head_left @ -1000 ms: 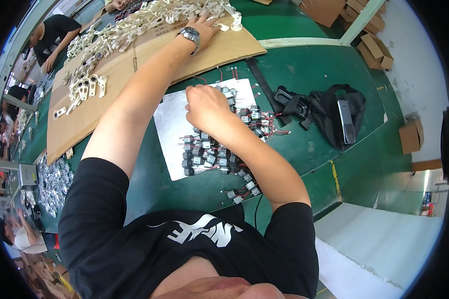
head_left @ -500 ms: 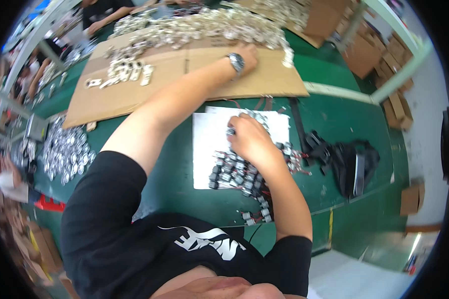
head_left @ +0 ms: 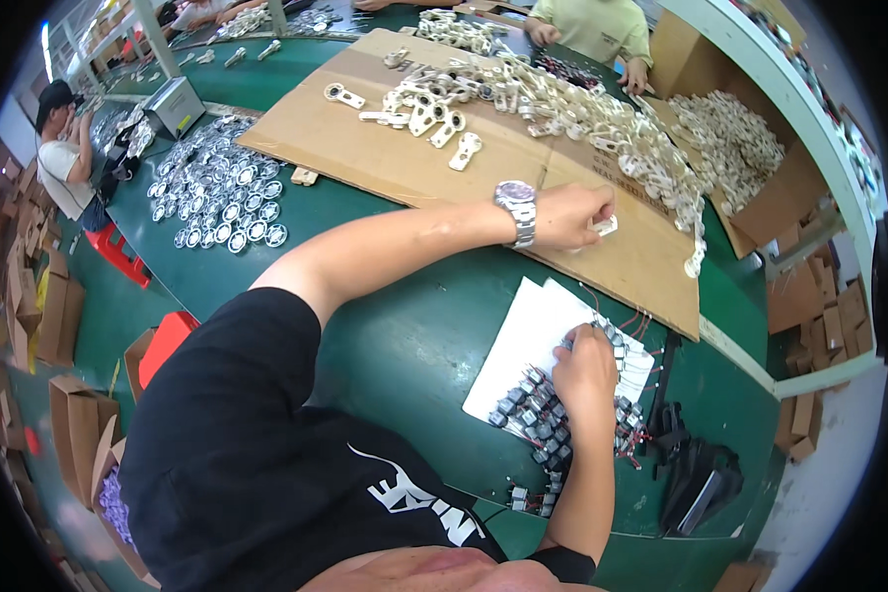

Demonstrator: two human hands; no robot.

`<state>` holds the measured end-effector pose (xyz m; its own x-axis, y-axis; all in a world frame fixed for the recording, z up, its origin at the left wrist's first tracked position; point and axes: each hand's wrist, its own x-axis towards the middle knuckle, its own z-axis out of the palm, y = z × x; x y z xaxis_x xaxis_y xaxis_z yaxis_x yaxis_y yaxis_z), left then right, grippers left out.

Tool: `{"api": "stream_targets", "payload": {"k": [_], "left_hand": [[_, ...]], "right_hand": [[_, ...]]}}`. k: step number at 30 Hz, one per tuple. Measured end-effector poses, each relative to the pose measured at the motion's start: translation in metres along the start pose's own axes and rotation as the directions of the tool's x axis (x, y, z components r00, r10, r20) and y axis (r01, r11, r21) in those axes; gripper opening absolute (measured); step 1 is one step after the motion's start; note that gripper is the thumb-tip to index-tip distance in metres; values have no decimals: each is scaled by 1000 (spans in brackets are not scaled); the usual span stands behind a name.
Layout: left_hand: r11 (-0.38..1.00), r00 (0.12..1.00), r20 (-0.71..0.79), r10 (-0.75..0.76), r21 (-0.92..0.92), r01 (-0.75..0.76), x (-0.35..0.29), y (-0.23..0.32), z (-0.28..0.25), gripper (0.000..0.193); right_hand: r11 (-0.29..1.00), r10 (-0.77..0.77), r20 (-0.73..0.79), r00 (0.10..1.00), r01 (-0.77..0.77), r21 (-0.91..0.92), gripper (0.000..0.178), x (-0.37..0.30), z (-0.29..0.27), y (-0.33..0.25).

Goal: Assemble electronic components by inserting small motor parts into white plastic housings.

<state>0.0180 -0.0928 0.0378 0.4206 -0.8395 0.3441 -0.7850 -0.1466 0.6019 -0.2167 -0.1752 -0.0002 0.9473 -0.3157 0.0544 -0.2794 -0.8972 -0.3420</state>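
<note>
Risks, by judgement: white part [head_left: 605,226] could slip or twist, since much of it seems tucked behind fingertips with little showing; motors [head_left: 531,416] could get nudged out of place, as right hand [head_left: 587,365] hangs low over crowded pile.

Left hand [head_left: 568,217]: fingers pinched together on white part, over near edge of cardboard [head_left: 306,138]. Right: fingers curled beside motors on paper [head_left: 498,370] and table [head_left: 395,316]; gripping or merely touching one, cannot tell.

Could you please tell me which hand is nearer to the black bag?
The right. The right hand is at the small wired motors, up and to the left of the black bag in the picture; the left hand is farther up, over the cardboard sheet.
</note>
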Motion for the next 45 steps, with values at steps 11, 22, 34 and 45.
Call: {"api": "stream_targets", "payload": {"k": [11,22,34,45], "left_hand": [[817,996,-27,-84,-574,53,-63,-41,-25,50],[511,987,-69,-143,-859,14,-66,-36,-62,39],[415,998,11,-60,-909,36,-71,-11,-54,46],[465,999,26,-26,-884,35,-73,-7,-54,36]], "right_hand": [[836,194,118,974,-227,499,23,7,-48,30],[723,61,-248,967,129,679,26,-1,-128,-15],[731,23,-325,945,206,650,30,1,-110,-28],[896,-127,-469,874,304,324,23,16,-94,-42]]}}
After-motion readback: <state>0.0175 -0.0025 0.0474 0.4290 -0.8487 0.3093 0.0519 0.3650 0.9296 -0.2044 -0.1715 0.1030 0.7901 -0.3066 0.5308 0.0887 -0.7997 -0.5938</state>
